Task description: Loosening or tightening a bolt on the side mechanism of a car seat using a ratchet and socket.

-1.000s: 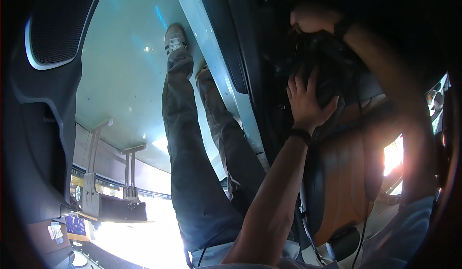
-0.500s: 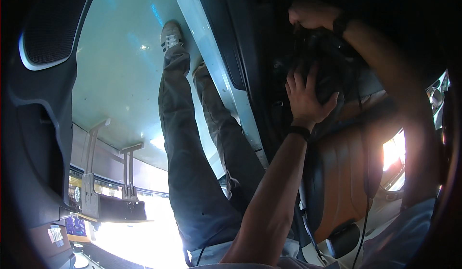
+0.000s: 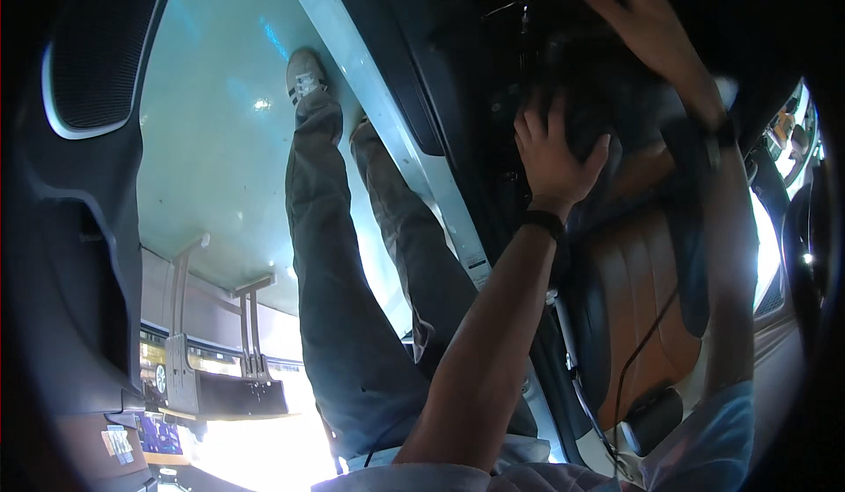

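My left hand lies with its fingers spread on a dark rounded object inside the car, above the seat's front edge. Deep shadow hides what kind of object it is. Farther up and to the right, my right hand is held with its fingers stretched out and nothing seen in them. The right fingertips fade into the dark at the top, so I cannot tell whether they touch anything. A thin shiny bent piece shows left of that hand.
A brown and black car seat has a thin black cable hanging across it. The pale door sill runs beside my legs. An open door with a speaker grille fills the left; a metal-legged stand is behind.
My right hand has let go of something dark, moved up and right, and its fingers have straightened. The left hand stays on the dark object. The view has shifted slightly.
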Tool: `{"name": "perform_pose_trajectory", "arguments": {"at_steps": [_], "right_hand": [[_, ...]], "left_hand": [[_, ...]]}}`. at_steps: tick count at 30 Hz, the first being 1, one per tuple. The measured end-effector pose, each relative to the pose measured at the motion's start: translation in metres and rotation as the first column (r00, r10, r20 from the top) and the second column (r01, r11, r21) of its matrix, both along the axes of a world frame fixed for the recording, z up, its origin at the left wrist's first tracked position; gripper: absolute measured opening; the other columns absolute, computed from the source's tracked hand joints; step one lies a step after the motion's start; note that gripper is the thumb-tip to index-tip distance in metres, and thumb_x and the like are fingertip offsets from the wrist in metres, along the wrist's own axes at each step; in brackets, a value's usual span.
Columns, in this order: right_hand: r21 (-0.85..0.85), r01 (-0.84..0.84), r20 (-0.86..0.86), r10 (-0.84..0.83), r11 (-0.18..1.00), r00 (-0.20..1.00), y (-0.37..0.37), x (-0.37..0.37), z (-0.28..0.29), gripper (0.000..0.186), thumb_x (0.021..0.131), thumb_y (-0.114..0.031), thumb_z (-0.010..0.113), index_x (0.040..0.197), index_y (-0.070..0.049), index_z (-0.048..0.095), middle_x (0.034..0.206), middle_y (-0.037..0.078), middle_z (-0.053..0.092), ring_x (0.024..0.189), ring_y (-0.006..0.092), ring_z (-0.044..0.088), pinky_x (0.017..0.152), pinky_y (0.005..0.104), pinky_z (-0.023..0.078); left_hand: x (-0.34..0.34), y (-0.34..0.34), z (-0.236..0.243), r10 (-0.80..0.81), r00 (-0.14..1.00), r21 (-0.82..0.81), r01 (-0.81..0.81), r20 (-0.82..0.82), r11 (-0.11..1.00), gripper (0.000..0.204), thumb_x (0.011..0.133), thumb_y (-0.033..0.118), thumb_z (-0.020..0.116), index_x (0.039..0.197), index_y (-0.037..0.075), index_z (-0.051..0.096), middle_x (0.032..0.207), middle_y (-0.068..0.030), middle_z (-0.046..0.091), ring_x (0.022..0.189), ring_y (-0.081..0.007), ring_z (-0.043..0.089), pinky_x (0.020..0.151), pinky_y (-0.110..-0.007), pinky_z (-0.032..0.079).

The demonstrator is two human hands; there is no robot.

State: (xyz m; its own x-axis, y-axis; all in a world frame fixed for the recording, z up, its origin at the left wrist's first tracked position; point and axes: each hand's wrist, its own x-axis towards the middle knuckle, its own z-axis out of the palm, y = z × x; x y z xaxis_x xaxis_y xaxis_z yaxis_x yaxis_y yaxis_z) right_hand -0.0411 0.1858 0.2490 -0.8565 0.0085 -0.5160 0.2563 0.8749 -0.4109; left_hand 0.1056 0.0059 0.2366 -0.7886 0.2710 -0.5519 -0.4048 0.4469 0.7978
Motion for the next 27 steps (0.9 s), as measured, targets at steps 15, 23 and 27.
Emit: {"name": "perform_pose_trajectory", "arguments": {"at_steps": [15, 23, 27], "right_hand": [[0.522, 0.04, -0.257, 0.113, 0.852, 0.96, 0.044, 0.088, 0.02, 0.029, 0.093, -0.031, 0.056, 0.087, -0.007, 0.072, 0.087, 0.012, 0.07, 0.087, 0.0319, 0.065, 0.083, 0.0441, 0.047], [0.438, 0.124, -0.419, 0.08, 0.891, 0.904, 0.053, 0.095, 0.019, 0.022, 0.089, -0.025, 0.057, 0.081, -0.008, 0.068, 0.081, 0.008, 0.066, 0.079, 0.0295, 0.062, 0.076, 0.0414, 0.044], [0.382, 0.136, -0.397, 0.03, 0.914, 0.917, 0.04, 0.103, 0.002, 0.021, 0.088, -0.024, 0.057, 0.082, -0.008, 0.068, 0.081, 0.007, 0.066, 0.079, 0.0289, 0.062, 0.076, 0.041, 0.043]], "left_hand": [[-0.189, -0.009, -0.088, -0.48, 0.704, -0.243, 0.417, -0.524, 0.876, 0.029, 0.098, 0.029, 0.052, 0.093, 0.004, 0.065, 0.09, -0.0172, 0.068, 0.092, -0.0358, 0.066, 0.084, -0.048, 0.052], [-0.173, 0.036, -0.123, -0.884, 0.439, -0.113, 0.898, 0.158, 0.426, 0.045, 0.105, 0.025, 0.037, 0.14, -0.001, 0.045, 0.132, -0.0274, 0.055, 0.124, -0.0403, 0.054, 0.103, -0.047, 0.046], [-0.144, 0.055, -0.091, -0.71, 0.575, -0.047, 0.789, 0.407, 0.612, 0.038, 0.1, 0.016, 0.042, 0.133, 0.0, 0.054, 0.127, -0.0243, 0.061, 0.116, -0.0394, 0.06, 0.098, -0.047, 0.049]]}}
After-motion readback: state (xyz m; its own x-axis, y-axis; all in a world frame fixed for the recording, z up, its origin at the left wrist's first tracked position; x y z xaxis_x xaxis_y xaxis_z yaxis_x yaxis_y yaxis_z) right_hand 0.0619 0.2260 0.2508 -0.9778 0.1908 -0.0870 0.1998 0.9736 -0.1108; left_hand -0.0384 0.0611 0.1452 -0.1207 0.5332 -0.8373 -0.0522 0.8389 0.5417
